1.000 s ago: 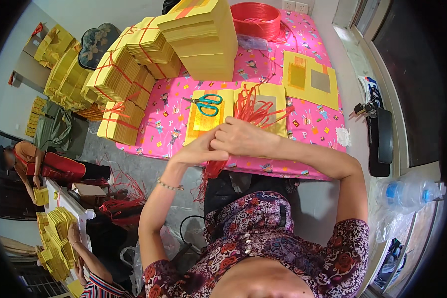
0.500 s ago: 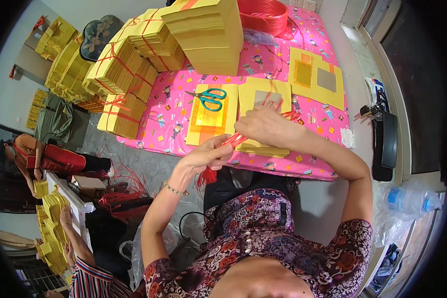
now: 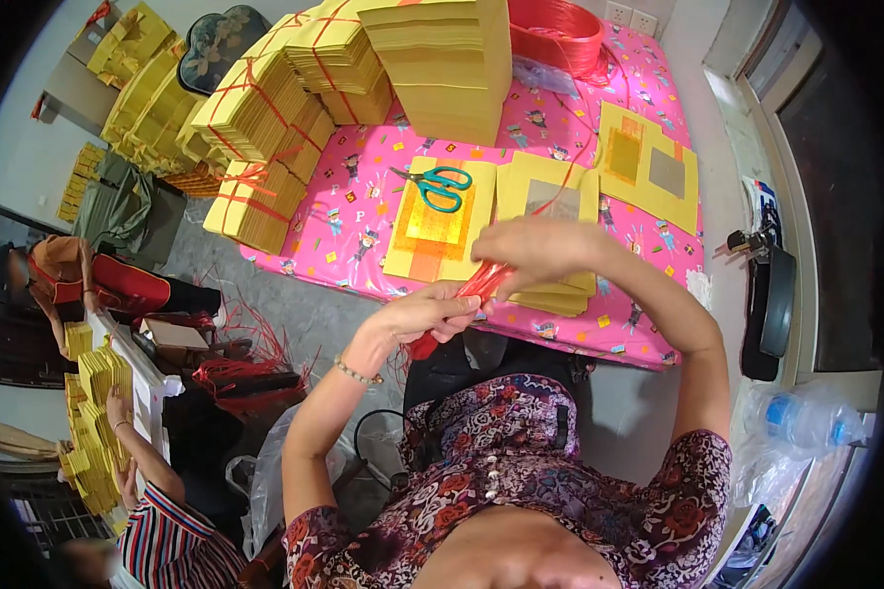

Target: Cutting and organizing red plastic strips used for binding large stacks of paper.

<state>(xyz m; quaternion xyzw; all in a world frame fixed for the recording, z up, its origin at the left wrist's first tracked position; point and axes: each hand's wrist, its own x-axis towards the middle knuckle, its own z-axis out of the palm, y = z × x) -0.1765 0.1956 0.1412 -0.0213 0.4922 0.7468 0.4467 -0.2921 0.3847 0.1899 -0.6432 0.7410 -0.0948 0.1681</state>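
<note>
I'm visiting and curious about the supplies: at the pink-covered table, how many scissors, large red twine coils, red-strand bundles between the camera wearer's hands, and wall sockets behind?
Teal-handled scissors: 1
Large red twine coil: 1
Red-strand bundle between left hand and right hand: 1
Wall sockets: 2
Total: 5

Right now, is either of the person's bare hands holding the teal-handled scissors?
No, the scissors lie on a yellow paper sheet, while the left hand and right hand are both on red plastic strands.
</note>
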